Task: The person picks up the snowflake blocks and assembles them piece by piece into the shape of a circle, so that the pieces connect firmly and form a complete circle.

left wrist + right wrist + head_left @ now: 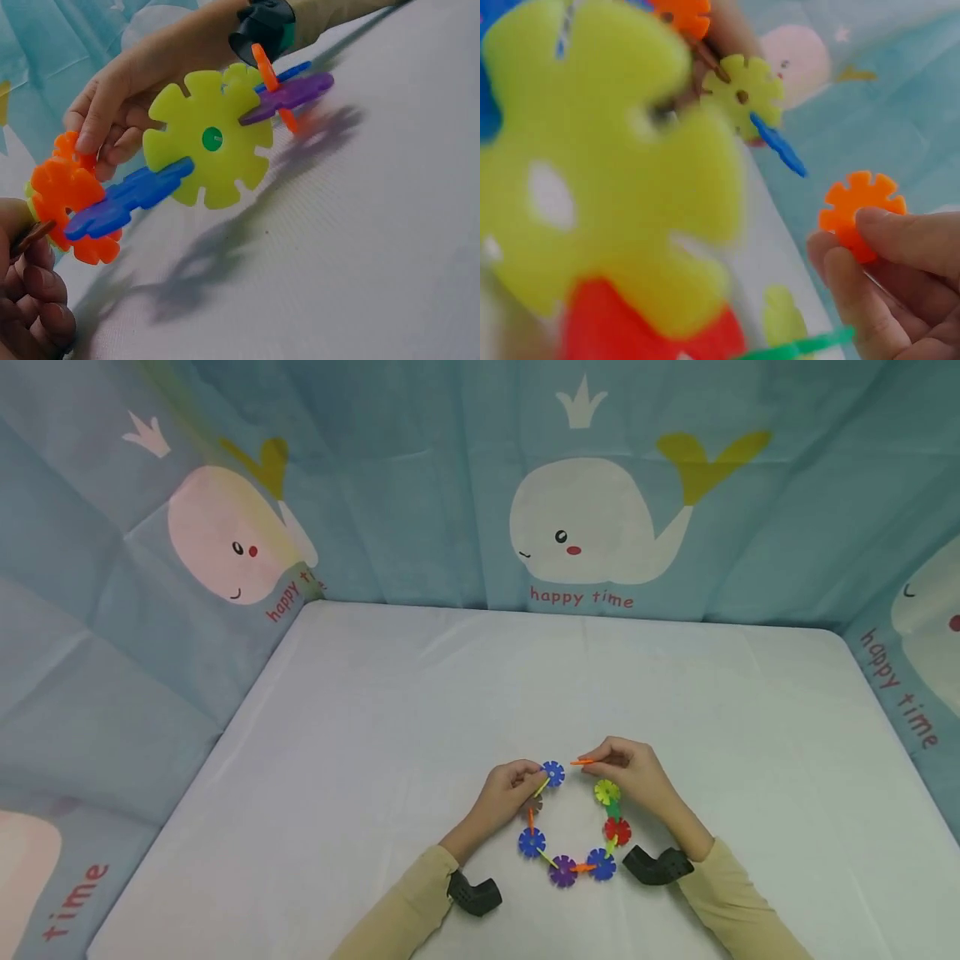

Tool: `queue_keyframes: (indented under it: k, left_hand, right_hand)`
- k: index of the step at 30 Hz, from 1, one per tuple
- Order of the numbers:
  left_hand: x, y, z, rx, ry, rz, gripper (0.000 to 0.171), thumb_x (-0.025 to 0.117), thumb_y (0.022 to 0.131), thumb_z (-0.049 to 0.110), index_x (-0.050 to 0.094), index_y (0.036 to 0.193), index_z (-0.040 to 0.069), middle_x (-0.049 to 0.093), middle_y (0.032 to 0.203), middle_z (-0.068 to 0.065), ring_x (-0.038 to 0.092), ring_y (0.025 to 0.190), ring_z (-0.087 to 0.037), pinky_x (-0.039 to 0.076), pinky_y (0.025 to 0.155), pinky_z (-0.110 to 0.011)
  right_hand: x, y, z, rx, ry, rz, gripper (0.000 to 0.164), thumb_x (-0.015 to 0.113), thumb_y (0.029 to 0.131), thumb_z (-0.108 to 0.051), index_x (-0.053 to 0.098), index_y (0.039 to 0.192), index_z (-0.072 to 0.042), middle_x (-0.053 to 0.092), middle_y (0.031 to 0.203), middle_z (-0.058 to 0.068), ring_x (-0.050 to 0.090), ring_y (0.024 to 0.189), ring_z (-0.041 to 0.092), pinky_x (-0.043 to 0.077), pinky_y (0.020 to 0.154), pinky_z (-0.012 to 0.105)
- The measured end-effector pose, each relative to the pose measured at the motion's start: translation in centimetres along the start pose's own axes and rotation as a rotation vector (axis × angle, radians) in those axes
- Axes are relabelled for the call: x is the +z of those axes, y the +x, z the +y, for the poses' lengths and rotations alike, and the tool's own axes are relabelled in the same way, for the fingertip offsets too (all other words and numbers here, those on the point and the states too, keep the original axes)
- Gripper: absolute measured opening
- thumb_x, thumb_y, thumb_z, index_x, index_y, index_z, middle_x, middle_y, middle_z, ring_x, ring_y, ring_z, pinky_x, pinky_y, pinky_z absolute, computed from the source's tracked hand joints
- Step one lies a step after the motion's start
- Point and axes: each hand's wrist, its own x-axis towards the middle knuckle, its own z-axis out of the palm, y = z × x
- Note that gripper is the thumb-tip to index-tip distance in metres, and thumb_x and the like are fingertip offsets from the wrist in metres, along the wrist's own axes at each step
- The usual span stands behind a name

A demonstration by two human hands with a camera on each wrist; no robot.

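Observation:
A curved chain of notched plastic snowflake discs, slotted into one another, forms an open ring above the white table. My left hand (512,787) pinches it near the upper left end, by a brown disc (31,240) and a yellow disc (742,96). A blue disc (553,773) sticks out at that end. My right hand (628,767) pinches a loose orange disc (861,206) between thumb and fingers, a short gap away from the blue one. The chain's other end is a yellow-green disc (607,792), below the right hand, joined to green and red discs (618,832).
The white tabletop (420,693) spreads around the hands. Behind and beside it hangs a blue cloth (420,510) printed with whales. A black wrist device (476,894) sits at the left cuff, another black device (658,865) at the right, close to the chain.

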Motion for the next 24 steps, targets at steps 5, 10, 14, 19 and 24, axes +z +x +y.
queue_keyframes:
  k: [5,10,14,19,24]
  left_hand:
    - [-0.1,0.0,0.0,0.006,-0.004,-0.004,0.018,0.052,0.091,0.006,0.057,0.094,-0.011,0.057,0.066,-0.020,0.055,0.052,-0.012,0.041,0.046,-0.022]
    - [-0.1,0.0,0.0,-0.017,-0.019,-0.005,0.018,0.052,0.091,0.005,0.057,0.094,-0.012,0.057,0.066,-0.019,0.056,0.053,-0.013,0.044,0.047,-0.023]
    - [-0.2,-0.1,0.1,-0.023,-0.019,-0.003,0.017,0.051,0.091,0.005,0.058,0.093,-0.011,0.056,0.064,-0.015,0.056,0.054,-0.011,0.045,0.048,-0.023]
    - [-0.2,0.0,0.1,-0.032,-0.035,0.000,0.018,0.051,0.091,0.005,0.057,0.093,-0.011,0.057,0.065,-0.011,0.056,0.055,-0.009,0.044,0.048,-0.021]
    - [-0.1,0.1,0.1,-0.034,-0.035,0.003,0.019,0.051,0.091,0.005,0.057,0.094,-0.012,0.058,0.066,-0.014,0.055,0.053,-0.008,0.043,0.048,-0.020]
  right_hand:
    - [0.6,0.1,0.0,0.001,-0.016,-0.046,0.005,0.065,0.079,0.003,0.065,0.082,-0.001,0.065,0.085,0.010,0.063,0.073,0.016,0.049,0.064,0.026]
    - [1.0,0.0,-1.5,-0.006,-0.023,-0.034,0.005,0.063,0.078,0.009,0.063,0.080,0.005,0.064,0.083,0.015,0.062,0.072,0.020,0.049,0.063,0.025]
    - [1.1,0.1,-1.1,-0.011,0.012,-0.048,0.006,0.061,0.080,0.008,0.062,0.081,0.003,0.064,0.083,0.015,0.063,0.073,0.023,0.049,0.064,0.027]
    - [1.0,0.1,-0.8,-0.018,0.000,-0.048,0.006,0.060,0.080,0.008,0.060,0.080,0.003,0.064,0.081,0.015,0.063,0.071,0.025,0.049,0.063,0.027]
    - [0.9,0.0,-2.6,-0.051,-0.095,-0.027,0.005,0.061,0.077,0.012,0.060,0.079,0.007,0.063,0.081,0.018,0.063,0.071,0.027,0.049,0.062,0.026]
